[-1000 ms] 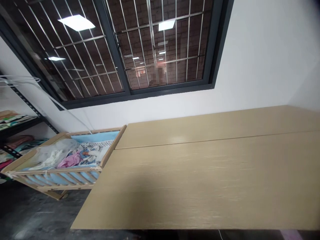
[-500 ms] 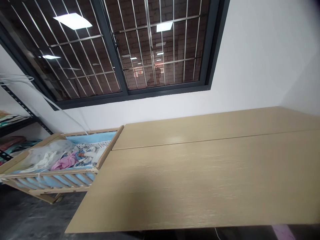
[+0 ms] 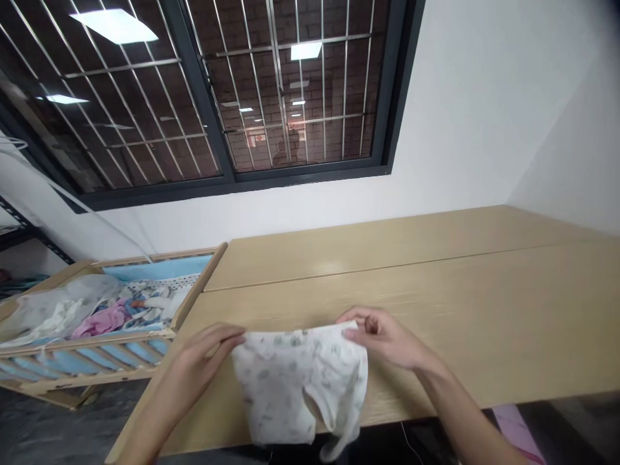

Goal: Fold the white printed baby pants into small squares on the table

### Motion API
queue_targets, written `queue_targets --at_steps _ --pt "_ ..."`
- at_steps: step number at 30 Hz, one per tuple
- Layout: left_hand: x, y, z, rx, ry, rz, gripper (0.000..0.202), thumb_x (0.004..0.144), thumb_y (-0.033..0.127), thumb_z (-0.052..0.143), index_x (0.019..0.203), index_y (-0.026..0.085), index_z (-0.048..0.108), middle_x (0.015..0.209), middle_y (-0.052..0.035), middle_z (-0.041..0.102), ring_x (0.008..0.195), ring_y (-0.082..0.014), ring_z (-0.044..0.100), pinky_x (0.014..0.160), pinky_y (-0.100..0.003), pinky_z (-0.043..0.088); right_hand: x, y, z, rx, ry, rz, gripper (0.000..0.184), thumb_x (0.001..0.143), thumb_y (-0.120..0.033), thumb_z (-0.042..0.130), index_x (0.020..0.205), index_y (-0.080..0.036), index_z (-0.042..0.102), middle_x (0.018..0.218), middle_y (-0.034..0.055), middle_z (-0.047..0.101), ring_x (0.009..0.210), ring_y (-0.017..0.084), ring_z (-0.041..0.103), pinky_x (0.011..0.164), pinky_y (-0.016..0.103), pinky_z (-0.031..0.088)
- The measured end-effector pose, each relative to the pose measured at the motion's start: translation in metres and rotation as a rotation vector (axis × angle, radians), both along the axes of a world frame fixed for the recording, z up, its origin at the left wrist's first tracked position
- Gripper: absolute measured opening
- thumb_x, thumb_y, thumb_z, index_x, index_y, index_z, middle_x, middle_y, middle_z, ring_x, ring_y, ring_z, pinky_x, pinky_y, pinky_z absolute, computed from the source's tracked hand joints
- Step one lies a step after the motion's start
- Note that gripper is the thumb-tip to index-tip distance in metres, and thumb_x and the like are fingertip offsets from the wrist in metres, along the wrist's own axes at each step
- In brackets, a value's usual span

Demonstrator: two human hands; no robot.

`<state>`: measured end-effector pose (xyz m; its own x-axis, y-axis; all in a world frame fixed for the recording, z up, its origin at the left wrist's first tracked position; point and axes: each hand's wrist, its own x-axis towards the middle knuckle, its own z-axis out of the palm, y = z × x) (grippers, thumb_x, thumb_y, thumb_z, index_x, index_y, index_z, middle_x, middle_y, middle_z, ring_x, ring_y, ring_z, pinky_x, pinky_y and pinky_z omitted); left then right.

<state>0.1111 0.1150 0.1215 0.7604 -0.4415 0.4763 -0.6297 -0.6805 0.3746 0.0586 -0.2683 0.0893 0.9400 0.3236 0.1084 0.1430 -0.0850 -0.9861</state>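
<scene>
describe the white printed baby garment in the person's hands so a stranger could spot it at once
Below the barred window runs a long pale wood table, with a wooden crib at its left end. In front of the table, the white printed baby garment hangs between the person's left hand and right hand. Unlike the clothes piled in the crib, it is held by its top edge.

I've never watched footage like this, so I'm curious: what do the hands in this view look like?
These are a person's real hands, not a machine's. The left hand and right hand are bare, with no gloves. The forearms are bare too: no sleeves, watch or cables show on them.
</scene>
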Motion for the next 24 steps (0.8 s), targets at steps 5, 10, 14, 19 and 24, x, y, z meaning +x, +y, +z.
queue_targets --at_steps 5,10,14,19,24 --pt "0.095 -0.073 -0.031 -0.013 0.163 -0.024 0.035 0.098 0.047 0.047 0.102 0.024 0.073 0.110 -0.0027 0.075 0.104 -0.0218 0.067 0.097 -0.032 0.051 0.079 -0.048 -0.023 -0.271 -0.061 -0.080 0.031 0.097 -0.038 0.056 0.113 -0.014 0.067 0.099 0.0091 0.068 0.084 0.018 0.059 0.073 0.028 0.047" --pt "0.180 -0.121 -0.079 0.093 0.262 0.015 0.031 0.099 0.029 0.042 0.101 0.018 0.071 0.110 -0.0078 0.073 0.106 -0.0217 0.065 0.098 -0.034 0.048 0.181 -0.060 -0.081 -0.525 0.044 -0.283 0.015 0.091 -0.019 0.052 0.097 -0.012 0.065 0.079 0.0049 0.065 0.070 0.016 0.057 0.064 0.024 0.044" --pt "0.210 -0.147 -0.102 0.155 0.323 0.127 0.025 0.100 0.034 0.051 0.101 0.014 0.067 0.108 -0.0084 0.069 0.103 -0.0206 0.064 0.096 -0.040 0.050 0.230 -0.049 -0.117 -0.585 0.018 -0.411 0.013 0.086 -0.012 0.053 0.093 -0.013 0.065 0.090 0.0061 0.068 0.079 0.016 0.059 0.072 0.023 0.044" --pt "0.209 -0.158 -0.101 0.205 0.328 0.238 0.029 0.101 0.038 0.050 0.113 0.015 0.063 0.118 -0.0098 0.065 0.110 -0.0214 0.060 0.098 -0.041 0.047 0.255 -0.035 -0.148 -0.645 0.002 -0.538 0.023 0.088 -0.016 0.057 0.110 -0.014 0.064 0.110 0.0097 0.066 0.096 0.018 0.060 0.083 0.022 0.043" --pt "0.150 -0.160 -0.095 0.271 0.307 0.271 0.039 0.103 0.036 0.032 0.116 0.015 0.062 0.122 -0.0149 0.065 0.115 -0.0248 0.059 0.097 -0.035 0.043 0.260 -0.042 -0.161 -0.705 0.044 -0.612 0.040 0.089 -0.039 0.064 0.117 -0.010 0.059 0.112 0.0134 0.066 0.094 0.019 0.061 0.076 0.023 0.042"
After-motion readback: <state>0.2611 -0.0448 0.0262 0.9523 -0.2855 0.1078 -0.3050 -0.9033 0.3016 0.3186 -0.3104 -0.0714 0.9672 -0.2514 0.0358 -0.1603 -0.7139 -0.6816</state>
